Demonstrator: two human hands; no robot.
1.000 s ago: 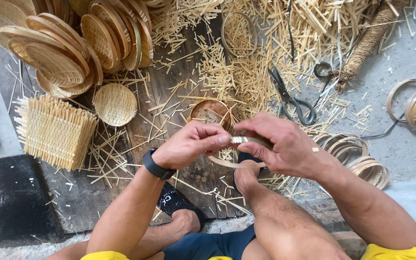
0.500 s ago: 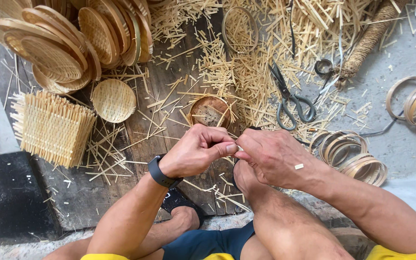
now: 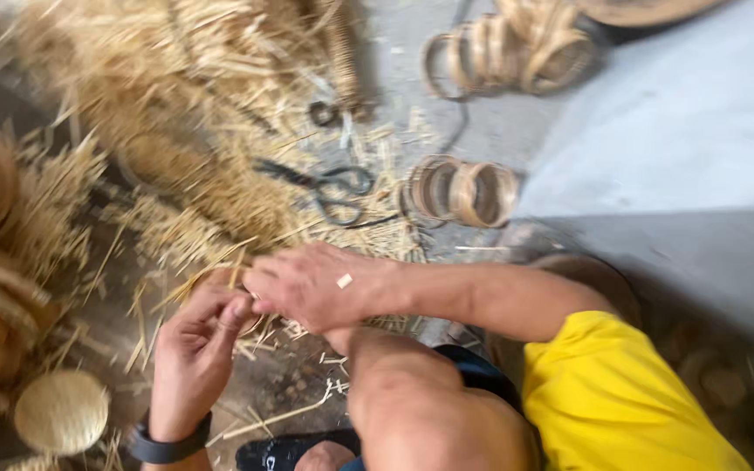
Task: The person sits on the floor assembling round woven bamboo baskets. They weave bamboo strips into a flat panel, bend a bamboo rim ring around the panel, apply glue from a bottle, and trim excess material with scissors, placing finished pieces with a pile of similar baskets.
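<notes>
Both hands are pinching a small bamboo ring [image 3: 250, 301] over the knee [image 3: 377, 366] — left hand [image 3: 198, 344] steadying, right hand [image 3: 311, 283] fingers closing on its rim; scissors [image 3: 333, 187] lying nearby.

head cam | steep downward look | close over hands [image 3: 255, 323] | blurred, perhaps tilted

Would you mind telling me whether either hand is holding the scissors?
No, the scissors lie on the floor among straw, apart from the left hand and right hand.
</notes>
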